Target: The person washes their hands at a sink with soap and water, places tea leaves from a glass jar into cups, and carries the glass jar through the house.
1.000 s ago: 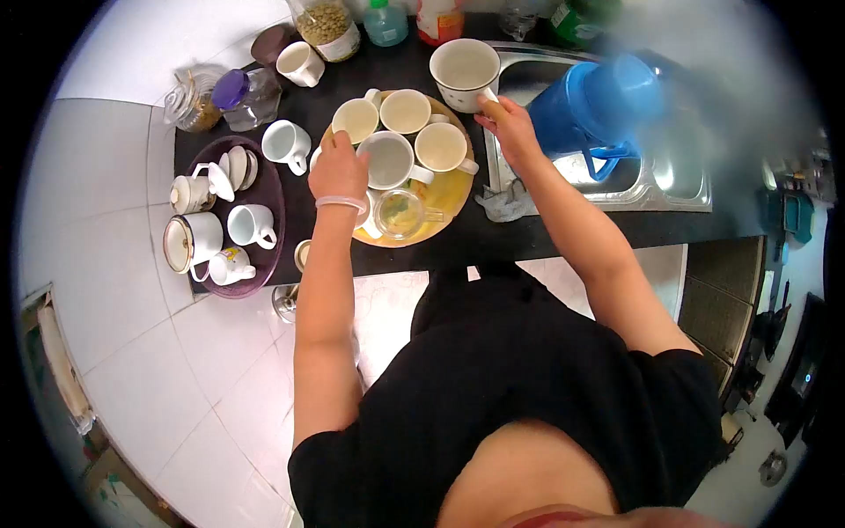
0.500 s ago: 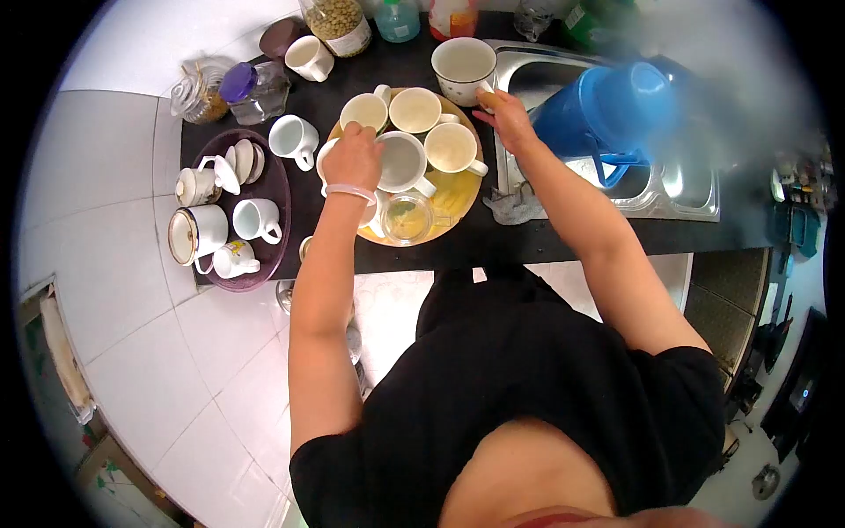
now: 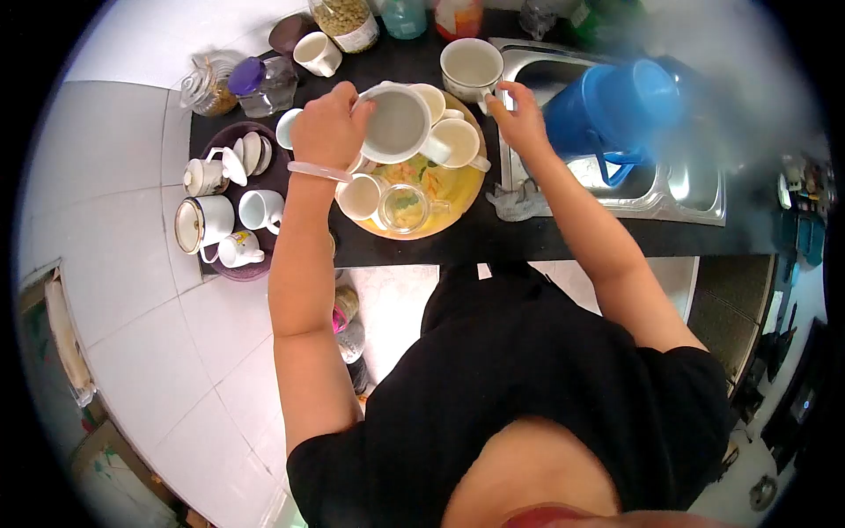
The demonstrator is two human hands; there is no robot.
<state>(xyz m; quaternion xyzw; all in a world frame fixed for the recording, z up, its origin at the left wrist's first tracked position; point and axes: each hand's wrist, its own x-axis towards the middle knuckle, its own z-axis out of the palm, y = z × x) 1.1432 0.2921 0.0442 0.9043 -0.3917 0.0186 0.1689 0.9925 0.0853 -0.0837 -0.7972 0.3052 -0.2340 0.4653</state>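
Note:
My left hand grips a large white mug by its rim, raised over a round yellow tray. The mug's handle points toward the lower right, and it hides part of the cups beneath. Beside a large patterned cup at the back of the counter is my right hand, thumb and forefinger apart, with the thumb tip at the cup's handle. Other pale cups and a clear glass mug stand on the tray.
Left of the tray, a purple tray bears several white cups, lids and a small pot. Jars line the back wall. At right, a blue jug stands in the steel sink, with a grey cloth by its edge.
My left hand has lifted the large white mug and shifted it up and left over the other cups. My right thumb and forefinger have parted at the patterned cup's handle, which now points nearer me.

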